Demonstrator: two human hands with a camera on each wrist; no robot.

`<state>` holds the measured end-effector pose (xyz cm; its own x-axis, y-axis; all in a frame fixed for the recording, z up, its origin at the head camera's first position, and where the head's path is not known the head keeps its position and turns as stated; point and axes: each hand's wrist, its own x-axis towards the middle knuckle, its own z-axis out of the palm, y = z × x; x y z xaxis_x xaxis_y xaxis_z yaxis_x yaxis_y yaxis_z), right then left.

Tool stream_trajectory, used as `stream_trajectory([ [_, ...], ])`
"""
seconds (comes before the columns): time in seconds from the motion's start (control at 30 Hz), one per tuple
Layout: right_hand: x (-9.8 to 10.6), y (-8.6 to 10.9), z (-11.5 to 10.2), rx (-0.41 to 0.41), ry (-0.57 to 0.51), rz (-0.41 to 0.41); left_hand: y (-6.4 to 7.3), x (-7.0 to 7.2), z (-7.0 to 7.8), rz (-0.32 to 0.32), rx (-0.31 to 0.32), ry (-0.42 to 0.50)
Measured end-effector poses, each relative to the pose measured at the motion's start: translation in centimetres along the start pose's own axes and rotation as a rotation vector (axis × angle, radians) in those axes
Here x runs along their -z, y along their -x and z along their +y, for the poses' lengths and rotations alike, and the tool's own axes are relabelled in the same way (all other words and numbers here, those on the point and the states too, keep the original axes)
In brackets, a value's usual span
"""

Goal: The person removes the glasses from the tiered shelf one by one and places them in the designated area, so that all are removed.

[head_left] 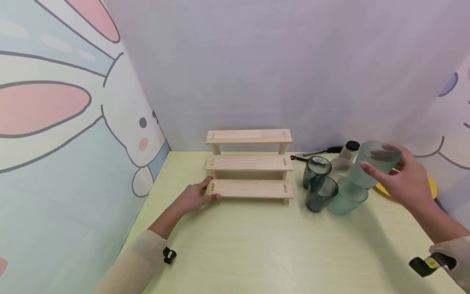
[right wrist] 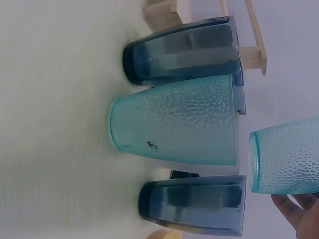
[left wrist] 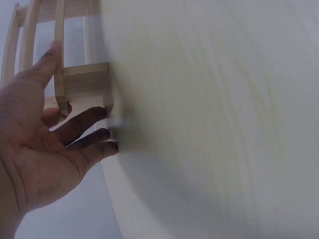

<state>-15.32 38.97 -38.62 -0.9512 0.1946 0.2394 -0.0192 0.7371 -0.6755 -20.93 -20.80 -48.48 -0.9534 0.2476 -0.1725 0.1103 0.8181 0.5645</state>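
My left hand (head_left: 193, 197) grips the left end of the lowest step of a three-tier wooden stand (head_left: 249, 188). In the left wrist view the thumb lies on the step's upper face and a finger reaches beneath its edge. Over on the right, my right hand (head_left: 413, 181) holds a pale teal textured cup (head_left: 374, 159) by its side, tilted, raised over other cups. Below it stands another teal cup (right wrist: 174, 119), apart from the held one in the right wrist view. Two dark grey-blue cups (head_left: 318, 166) (head_left: 321, 194) stand to its left.
Behind the cups are a black-capped bottle (head_left: 350, 150) and a black-handled utensil (head_left: 315, 152) near the back wall. A yellow round object (head_left: 432, 188) lies partly hidden behind my right hand. Another dark cup (right wrist: 194, 205) shows in the right wrist view. Printed cloth walls enclose the table (head_left: 257, 245).
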Motion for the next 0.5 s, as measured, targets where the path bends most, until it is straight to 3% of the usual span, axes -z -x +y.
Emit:
stream_trajectory([
  [0.17, 0.3, 0.4, 0.8, -0.02, 0.038, 0.029, -0.1, 0.0, 0.0, -0.002, 0.001, 0.003],
  [0.5, 0.8, 1.5, 2.4, -0.005, 0.002, 0.077, -0.1, -0.1, -0.1, -0.002, 0.01, -0.008],
])
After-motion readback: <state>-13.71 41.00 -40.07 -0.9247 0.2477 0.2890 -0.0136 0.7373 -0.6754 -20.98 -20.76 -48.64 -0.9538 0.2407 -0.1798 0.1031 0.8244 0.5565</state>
